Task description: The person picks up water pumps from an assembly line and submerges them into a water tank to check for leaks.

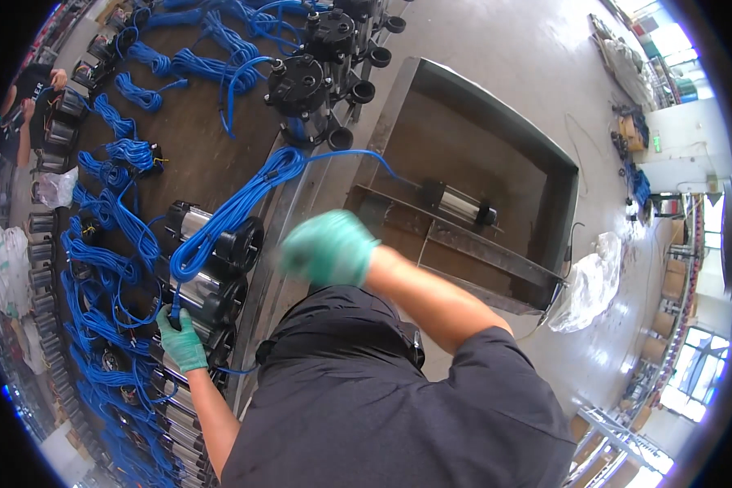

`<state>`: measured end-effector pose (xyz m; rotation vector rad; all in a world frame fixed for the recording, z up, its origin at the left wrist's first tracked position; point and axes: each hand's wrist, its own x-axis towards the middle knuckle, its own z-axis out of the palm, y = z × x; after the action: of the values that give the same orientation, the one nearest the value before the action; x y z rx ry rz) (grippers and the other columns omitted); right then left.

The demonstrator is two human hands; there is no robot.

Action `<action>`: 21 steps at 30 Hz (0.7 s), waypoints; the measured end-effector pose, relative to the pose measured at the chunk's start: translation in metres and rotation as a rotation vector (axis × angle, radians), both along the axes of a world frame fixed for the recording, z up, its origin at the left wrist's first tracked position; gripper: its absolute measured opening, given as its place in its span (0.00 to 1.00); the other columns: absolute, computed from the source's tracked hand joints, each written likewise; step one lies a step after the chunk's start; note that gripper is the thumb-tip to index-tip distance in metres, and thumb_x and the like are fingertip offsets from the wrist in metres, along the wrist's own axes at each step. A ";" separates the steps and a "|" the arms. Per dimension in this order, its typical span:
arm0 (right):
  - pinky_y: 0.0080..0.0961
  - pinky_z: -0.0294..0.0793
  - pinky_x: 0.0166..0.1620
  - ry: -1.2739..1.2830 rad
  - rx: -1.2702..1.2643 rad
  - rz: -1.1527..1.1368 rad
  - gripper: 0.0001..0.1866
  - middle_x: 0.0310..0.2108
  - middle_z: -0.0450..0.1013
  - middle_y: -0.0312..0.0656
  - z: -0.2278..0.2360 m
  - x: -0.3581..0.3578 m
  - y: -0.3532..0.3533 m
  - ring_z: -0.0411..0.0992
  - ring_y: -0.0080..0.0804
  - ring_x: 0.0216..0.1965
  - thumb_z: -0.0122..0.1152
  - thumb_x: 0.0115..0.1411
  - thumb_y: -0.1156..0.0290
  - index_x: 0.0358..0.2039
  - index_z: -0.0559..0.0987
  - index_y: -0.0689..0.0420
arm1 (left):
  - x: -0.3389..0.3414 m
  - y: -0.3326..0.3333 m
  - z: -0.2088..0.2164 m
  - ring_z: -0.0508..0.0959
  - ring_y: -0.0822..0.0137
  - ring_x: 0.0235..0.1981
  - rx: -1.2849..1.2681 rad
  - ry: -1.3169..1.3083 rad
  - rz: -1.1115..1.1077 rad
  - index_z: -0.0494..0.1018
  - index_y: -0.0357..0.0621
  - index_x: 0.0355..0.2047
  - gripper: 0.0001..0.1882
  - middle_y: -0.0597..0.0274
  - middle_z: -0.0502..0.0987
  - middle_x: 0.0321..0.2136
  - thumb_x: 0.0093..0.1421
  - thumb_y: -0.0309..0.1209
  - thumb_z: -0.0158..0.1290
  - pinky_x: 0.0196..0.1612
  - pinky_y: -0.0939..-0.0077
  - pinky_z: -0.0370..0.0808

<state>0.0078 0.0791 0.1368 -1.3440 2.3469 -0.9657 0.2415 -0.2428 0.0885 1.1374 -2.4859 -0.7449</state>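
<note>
My left hand (184, 346), in a green glove, is closed around a blue cable end (176, 302) beside a row of steel motors with black ends (207, 286). A coiled bundle of blue cable (234, 215) lies over these motors. From that bundle a single strand runs right into a water-filled metal tank (496, 96), where a steel cylinder motor (461, 206) lies by a crossbar. My right hand (329, 248), gloved too, is raised near the bench edge between bundle and tank. Motion smears its fingers, and I cannot see whether it holds anything.
Black-topped pumps (299, 85) stand along the far bench edge. Many blue cable coils (106, 260) cover the dark bench (189, 154). Another person (32, 106) handles something at the far left. Clear plastic sheeting (587, 285) hangs at the tank's right corner.
</note>
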 end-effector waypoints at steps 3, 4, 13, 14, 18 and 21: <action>0.39 0.80 0.36 0.047 0.079 -0.646 0.06 0.31 0.81 0.44 -0.039 -0.046 0.102 0.80 0.47 0.34 0.64 0.56 0.63 0.32 0.85 0.48 | 0.000 -0.001 0.002 0.75 0.64 0.34 0.042 -0.041 0.039 0.73 0.41 0.48 0.14 0.58 0.77 0.34 0.63 0.29 0.59 0.43 0.68 0.73; 0.44 0.80 0.39 0.061 0.356 -0.878 0.11 0.34 0.81 0.49 -0.050 -0.063 0.139 0.80 0.52 0.36 0.60 0.62 0.58 0.32 0.83 0.50 | 0.001 -0.003 -0.002 0.75 0.65 0.34 0.017 -0.028 0.030 0.73 0.40 0.48 0.14 0.58 0.77 0.35 0.63 0.29 0.58 0.43 0.68 0.73; 0.45 0.76 0.53 -0.357 1.068 -0.920 0.23 0.49 0.78 0.56 -0.151 -0.038 0.369 0.75 0.56 0.53 0.68 0.60 0.65 0.54 0.74 0.55 | 0.001 -0.004 0.000 0.75 0.65 0.34 0.035 -0.033 0.033 0.73 0.40 0.49 0.15 0.58 0.78 0.35 0.63 0.28 0.58 0.43 0.69 0.74; 0.44 0.77 0.54 -0.317 1.003 -1.007 0.21 0.48 0.78 0.55 -0.161 -0.033 0.370 0.76 0.54 0.53 0.70 0.57 0.67 0.50 0.78 0.56 | 0.002 -0.006 -0.002 0.75 0.65 0.34 0.036 -0.036 0.032 0.73 0.40 0.49 0.15 0.58 0.78 0.35 0.63 0.28 0.58 0.43 0.68 0.74; 0.45 0.77 0.49 -0.210 1.008 -1.053 0.11 0.42 0.79 0.55 -0.166 -0.041 0.365 0.76 0.57 0.48 0.69 0.56 0.70 0.40 0.82 0.56 | -0.005 0.004 0.005 0.75 0.65 0.34 -0.010 -0.046 0.029 0.73 0.40 0.49 0.14 0.58 0.78 0.35 0.63 0.27 0.58 0.43 0.69 0.74; 0.44 0.77 0.49 -0.209 1.025 -1.014 0.11 0.42 0.80 0.54 -0.178 -0.041 0.375 0.77 0.55 0.47 0.69 0.56 0.70 0.39 0.83 0.56 | -0.004 0.002 0.005 0.75 0.65 0.33 -0.012 -0.042 0.010 0.73 0.40 0.49 0.14 0.58 0.78 0.34 0.63 0.27 0.58 0.43 0.69 0.74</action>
<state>-0.0334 0.4544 -0.0409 0.3390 2.6335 0.0654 0.2380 -0.2406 0.0932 1.1724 -2.5137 -0.7093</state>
